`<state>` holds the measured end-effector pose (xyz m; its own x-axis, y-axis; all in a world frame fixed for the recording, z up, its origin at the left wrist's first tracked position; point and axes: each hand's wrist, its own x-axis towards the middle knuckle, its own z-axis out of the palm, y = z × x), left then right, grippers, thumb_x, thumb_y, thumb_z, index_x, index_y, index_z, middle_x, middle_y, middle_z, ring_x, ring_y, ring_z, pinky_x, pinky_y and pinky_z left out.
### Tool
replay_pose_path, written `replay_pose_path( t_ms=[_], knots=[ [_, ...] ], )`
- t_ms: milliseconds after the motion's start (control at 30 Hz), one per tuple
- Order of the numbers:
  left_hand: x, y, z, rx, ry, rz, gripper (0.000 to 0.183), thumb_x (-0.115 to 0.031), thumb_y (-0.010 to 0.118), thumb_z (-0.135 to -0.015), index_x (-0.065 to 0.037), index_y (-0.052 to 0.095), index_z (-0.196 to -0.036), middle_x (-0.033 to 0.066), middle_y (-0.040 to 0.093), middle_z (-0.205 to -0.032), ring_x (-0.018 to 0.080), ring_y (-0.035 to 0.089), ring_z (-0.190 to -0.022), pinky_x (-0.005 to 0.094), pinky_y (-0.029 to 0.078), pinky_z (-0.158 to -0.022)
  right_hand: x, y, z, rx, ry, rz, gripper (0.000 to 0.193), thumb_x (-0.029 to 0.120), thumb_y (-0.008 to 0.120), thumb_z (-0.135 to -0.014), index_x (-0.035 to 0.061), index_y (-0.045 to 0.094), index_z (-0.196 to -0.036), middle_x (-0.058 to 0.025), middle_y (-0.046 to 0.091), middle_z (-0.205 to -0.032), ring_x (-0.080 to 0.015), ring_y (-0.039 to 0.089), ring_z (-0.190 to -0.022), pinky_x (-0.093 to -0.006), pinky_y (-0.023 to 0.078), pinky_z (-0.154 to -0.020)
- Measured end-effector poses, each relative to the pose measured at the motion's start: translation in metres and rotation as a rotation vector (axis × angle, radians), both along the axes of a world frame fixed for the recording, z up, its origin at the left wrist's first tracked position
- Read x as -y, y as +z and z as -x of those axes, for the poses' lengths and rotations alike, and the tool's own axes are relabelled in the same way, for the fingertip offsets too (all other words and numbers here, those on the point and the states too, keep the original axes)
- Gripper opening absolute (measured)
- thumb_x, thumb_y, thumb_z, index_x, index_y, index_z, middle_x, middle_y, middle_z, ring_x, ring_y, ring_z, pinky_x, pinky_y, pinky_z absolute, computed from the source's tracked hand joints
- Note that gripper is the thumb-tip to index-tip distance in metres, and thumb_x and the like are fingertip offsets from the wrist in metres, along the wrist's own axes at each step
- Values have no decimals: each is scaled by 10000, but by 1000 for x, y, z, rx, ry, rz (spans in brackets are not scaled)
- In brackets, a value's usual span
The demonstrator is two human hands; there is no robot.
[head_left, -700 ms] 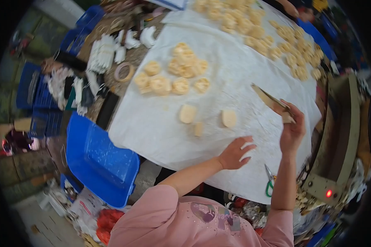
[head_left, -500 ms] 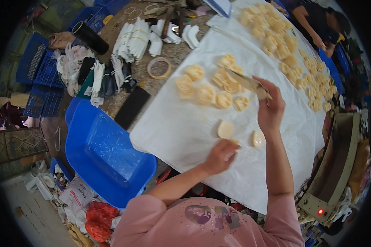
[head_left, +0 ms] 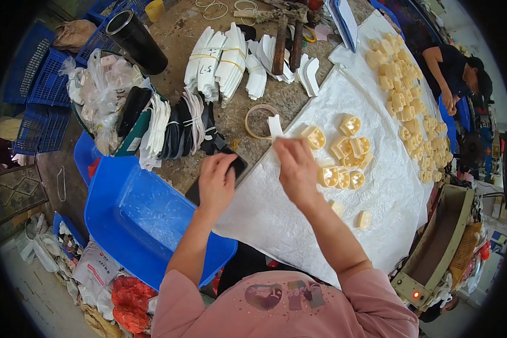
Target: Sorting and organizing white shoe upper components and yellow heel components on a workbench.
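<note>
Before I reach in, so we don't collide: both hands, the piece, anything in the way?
Left hand over black slab, contact unclear. Right hand, grip closed on white strip. Tape roll close by strip, possibly in the way.

hidden by hands (head_left: 215, 183) (head_left: 296, 170): middle of black slab (head_left: 239, 167), lower end of white strip (head_left: 275, 126) | cut off: pink shirt (head_left: 287, 310)
</note>
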<state>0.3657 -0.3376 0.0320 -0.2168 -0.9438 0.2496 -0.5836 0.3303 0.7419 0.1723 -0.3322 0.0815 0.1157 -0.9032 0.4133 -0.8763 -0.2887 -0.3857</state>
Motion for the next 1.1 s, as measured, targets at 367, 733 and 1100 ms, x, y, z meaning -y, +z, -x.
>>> replay_pose_path(
  t_ms=[367, 733, 1100],
  knots=[
    [77, -39, 45, 173, -317, 11, 319, 32, 583, -745, -23, 587, -1059, 136, 504, -950, 287, 535, -904, 353, 462, -794, -62, -34, -25, 3, 270, -250, 397, 23, 577, -624, 43, 575, -1021, -134, 537, -1102, -301, 527, -1002, -360, 472, -799],
    [131, 28, 24, 151, 123, 258, 459, -30, 639, -717, -65, 544, -1165, 169, 480, -1100, 353, 469, -1014, 425, 393, -883, -44, -11, -30, 177, 359, -454, 388, 136, 677, -748, 58, 560, -1109, -130, 510, -1146, -318, 467, -1066, -410, 430, -870],
    [253, -4, -3, 23, 309, -508, 891, -341, 754, -552, 26, 377, -1272, 236, 558, -1160, 316, 563, -1069, 340, 443, -904, 12, -10, 4, 603, -8, -541, 372, 97, 608, -824, 34, 504, -1175, -157, 545, -1075, -316, 526, -1002, -393, 434, -862]
  ],
)
